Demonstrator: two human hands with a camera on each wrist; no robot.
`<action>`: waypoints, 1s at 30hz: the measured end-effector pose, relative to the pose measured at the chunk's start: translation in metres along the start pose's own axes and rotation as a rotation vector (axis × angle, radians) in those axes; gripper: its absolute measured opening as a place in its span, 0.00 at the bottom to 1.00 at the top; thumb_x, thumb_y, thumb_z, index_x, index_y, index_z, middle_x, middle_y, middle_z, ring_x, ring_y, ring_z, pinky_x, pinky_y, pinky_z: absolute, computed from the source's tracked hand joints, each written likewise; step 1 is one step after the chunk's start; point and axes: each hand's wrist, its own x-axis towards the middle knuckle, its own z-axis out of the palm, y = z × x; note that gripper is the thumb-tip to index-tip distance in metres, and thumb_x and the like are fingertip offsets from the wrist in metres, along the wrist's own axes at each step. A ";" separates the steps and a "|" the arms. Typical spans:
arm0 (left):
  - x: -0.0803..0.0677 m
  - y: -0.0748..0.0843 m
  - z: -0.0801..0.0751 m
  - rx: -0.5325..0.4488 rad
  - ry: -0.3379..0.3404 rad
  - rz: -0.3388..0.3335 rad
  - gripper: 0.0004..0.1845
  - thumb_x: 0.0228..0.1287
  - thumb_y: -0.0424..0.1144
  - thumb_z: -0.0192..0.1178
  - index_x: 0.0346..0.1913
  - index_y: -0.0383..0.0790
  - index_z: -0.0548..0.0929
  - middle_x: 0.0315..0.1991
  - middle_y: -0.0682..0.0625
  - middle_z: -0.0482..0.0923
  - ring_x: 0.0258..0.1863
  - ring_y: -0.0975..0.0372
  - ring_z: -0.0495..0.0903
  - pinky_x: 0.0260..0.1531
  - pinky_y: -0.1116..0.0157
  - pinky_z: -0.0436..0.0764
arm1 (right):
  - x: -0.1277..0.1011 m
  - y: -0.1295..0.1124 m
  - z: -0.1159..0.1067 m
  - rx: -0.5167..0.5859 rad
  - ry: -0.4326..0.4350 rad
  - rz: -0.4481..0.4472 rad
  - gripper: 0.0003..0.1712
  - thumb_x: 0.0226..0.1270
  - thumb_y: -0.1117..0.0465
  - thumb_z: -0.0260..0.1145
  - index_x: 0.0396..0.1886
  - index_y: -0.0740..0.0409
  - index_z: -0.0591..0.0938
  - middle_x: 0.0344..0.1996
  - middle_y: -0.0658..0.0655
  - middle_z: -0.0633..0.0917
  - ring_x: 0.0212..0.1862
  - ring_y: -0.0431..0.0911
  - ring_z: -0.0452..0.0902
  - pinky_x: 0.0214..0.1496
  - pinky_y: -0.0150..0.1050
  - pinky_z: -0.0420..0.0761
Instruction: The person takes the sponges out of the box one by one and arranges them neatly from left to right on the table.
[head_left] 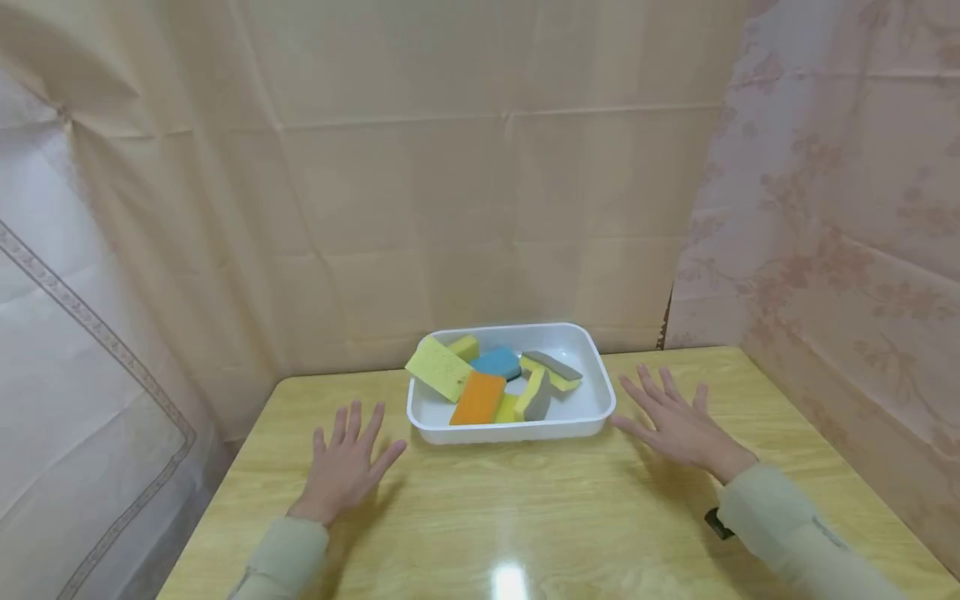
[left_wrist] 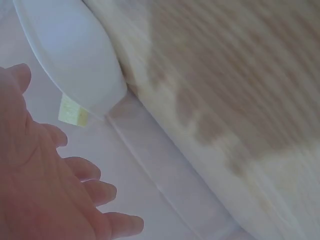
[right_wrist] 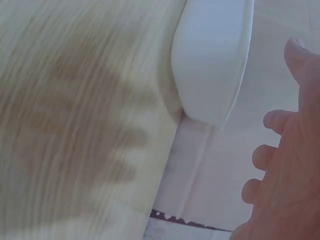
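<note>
Tray with seven sponges, left hand and right hand released, fingers spread, flanking it

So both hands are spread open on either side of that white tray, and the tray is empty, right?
Not quite: the white tray is not empty. The head view shows sponges piled in it, yellow, orange, blue and grey. The rest holds: the left hand and the right hand are spread open on either side of it.
</note>
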 end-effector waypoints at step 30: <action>0.082 0.141 0.004 -0.586 -0.188 0.273 0.24 0.73 0.47 0.60 0.60 0.30 0.80 0.55 0.39 0.82 0.49 0.50 0.83 0.52 0.54 0.82 | 0.076 -0.059 -0.018 0.542 -0.194 -0.002 0.28 0.78 0.58 0.59 0.68 0.73 0.70 0.56 0.71 0.81 0.52 0.63 0.82 0.50 0.51 0.85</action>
